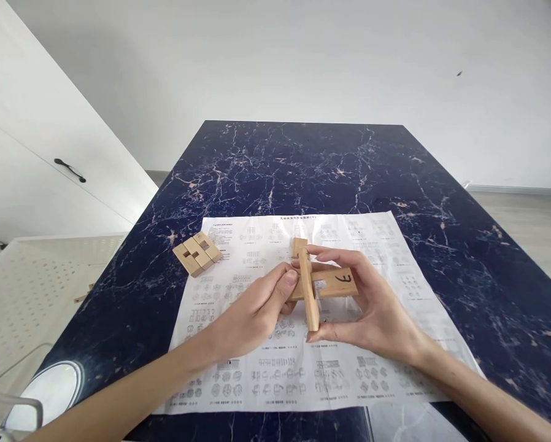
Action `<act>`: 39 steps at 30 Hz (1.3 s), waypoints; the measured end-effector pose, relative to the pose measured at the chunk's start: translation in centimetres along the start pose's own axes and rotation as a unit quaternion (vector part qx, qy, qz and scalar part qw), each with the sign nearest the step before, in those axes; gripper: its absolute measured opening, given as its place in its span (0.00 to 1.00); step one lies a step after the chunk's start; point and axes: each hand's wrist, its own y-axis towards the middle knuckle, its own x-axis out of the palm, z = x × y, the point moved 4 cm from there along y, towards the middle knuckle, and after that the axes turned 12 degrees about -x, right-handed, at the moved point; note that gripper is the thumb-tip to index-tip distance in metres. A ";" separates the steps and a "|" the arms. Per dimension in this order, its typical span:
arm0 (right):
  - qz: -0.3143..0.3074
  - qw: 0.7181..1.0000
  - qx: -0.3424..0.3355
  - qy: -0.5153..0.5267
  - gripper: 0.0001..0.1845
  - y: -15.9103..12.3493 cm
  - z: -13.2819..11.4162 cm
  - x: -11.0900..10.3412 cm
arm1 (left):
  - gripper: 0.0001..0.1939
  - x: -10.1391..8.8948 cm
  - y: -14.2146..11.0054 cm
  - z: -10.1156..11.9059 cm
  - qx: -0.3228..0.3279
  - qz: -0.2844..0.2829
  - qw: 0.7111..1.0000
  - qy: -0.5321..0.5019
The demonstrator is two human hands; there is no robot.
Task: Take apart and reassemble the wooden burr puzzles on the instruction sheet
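Note:
Above the printed sheet I hold several notched wooden puzzle pieces (pixel 308 294) crossed over one another. One flat piece (pixel 337 281) carries a dark handwritten mark and points right. My left hand (pixel 269 301) pinches the left end of the crossed pieces between thumb and fingers. With its thumb at the bottom and a fingertip at the top, my right hand (pixel 372 301) spans the upright piece. Fingers behind the wood are partly hidden. Left of my hands, more notched wooden pieces (pixel 197 253) lie side by side at the sheet's upper left edge.
The creased instruction sheet (pixel 252 393) shows rows of small diagrams and lies on a dark blue marbled table (pixel 280 166). A white perforated basket (pixel 31 288) stands at the left, below a white cabinet (pixel 40 141) with a black handle. A round white object (pixel 50 393) is at the lower left.

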 end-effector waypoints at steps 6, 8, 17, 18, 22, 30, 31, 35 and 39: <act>0.015 1.000 -0.001 0.005 0.42 -0.1 -0.1 0.3 | 0.21 0.2 0.0 0.1 0.015 0.030 0.999 -0.023; 0.017 1.000 -0.004 0.002 0.42 -0.1 -0.2 0.2 | 0.21 0.2 0.0 0.2 0.017 0.027 0.999 -0.039; 0.028 0.998 -0.045 -0.039 0.41 -0.2 -0.1 0.5 | 0.22 0.5 0.0 -0.2 0.014 0.030 0.998 -0.053; 0.029 0.998 -0.048 -0.041 0.42 -0.3 -0.1 0.5 | 0.22 0.5 0.0 -0.2 0.016 0.031 0.998 -0.049; 0.016 0.998 -0.048 -0.035 0.44 -0.2 -0.4 0.4 | 0.21 0.4 -0.2 0.0 0.010 0.016 0.999 -0.046; 0.017 0.998 -0.044 -0.045 0.46 -0.4 -0.4 0.2 | 0.22 0.4 0.0 0.0 0.017 0.028 0.999 -0.019; 0.018 0.998 -0.042 -0.044 0.47 -0.4 -0.3 0.3 | 0.22 0.4 0.0 -0.1 0.018 0.036 0.999 -0.005; 0.019 0.998 -0.037 -0.046 0.48 -0.4 0.0 0.5 | 0.24 0.2 0.1 -0.5 0.022 0.054 0.998 0.037; 0.007 0.997 -0.039 -0.059 0.48 -0.2 0.0 0.4 | 0.23 0.3 0.1 -0.6 0.027 0.044 0.998 0.041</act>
